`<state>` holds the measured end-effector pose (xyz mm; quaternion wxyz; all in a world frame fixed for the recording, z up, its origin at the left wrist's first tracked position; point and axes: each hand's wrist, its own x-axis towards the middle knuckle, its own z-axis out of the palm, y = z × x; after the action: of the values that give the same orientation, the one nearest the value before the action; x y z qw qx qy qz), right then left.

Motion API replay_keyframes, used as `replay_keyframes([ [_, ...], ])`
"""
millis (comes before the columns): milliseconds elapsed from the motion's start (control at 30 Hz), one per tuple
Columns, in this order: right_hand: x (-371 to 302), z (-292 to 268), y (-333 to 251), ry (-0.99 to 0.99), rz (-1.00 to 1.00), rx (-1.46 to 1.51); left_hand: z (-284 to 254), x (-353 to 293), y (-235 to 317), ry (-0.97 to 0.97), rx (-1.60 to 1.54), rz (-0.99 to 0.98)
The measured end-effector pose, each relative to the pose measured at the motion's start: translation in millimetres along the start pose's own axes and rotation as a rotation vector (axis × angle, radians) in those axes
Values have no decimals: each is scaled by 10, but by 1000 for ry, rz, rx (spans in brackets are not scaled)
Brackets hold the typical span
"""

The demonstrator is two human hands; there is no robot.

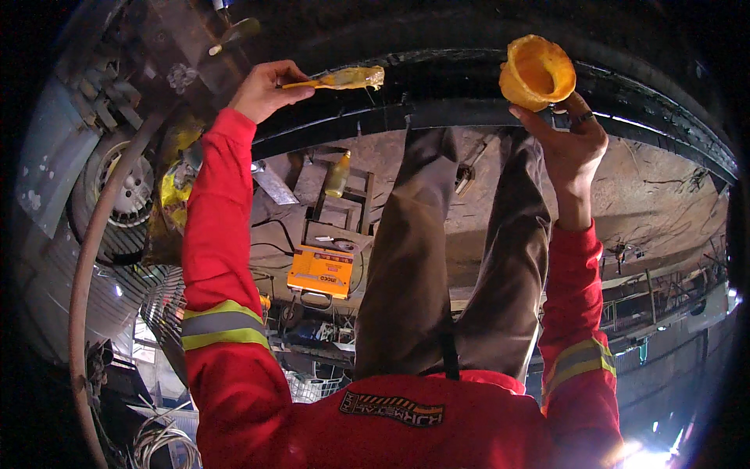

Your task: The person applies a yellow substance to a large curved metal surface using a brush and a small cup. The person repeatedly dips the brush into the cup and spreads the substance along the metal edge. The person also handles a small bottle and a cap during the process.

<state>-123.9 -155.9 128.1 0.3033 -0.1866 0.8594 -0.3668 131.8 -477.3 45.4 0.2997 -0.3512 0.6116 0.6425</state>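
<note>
My left hand (271, 89) pinches the thin yellow-orange handle of a small spreading tool (351, 77). Glossy yellowish paste coats its broad end, which points right; under that coating I cannot tell bristles from a flat blade. On the right, my right hand (569, 144) grips a small orange-yellow cup (537, 72) from below, thumb and fingers around its lower part. The cup is tilted so its open mouth shows, and its rim and walls look thickly smeared. Tool and cup are well apart. Behind both runs a long dark metal beam (453, 112).
An orange box-shaped machine (320, 270) with cables stands on the ground near a yellowish bottle (338, 174) and a metal frame. To the left are a wheel (125, 187) and a curved brown pipe (100, 227). Coiled cable (162, 444) lies lower left.
</note>
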Motion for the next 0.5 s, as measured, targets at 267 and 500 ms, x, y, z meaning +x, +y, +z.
replay_keyframes([
  [267, -48, -54, 66, 38, 17, 31, 493, 108, 257, 17, 10, 159],
  [500, -32, -292, 155, 73, 20, -23, 1025, 410, 197, -73, -176, 78],
])
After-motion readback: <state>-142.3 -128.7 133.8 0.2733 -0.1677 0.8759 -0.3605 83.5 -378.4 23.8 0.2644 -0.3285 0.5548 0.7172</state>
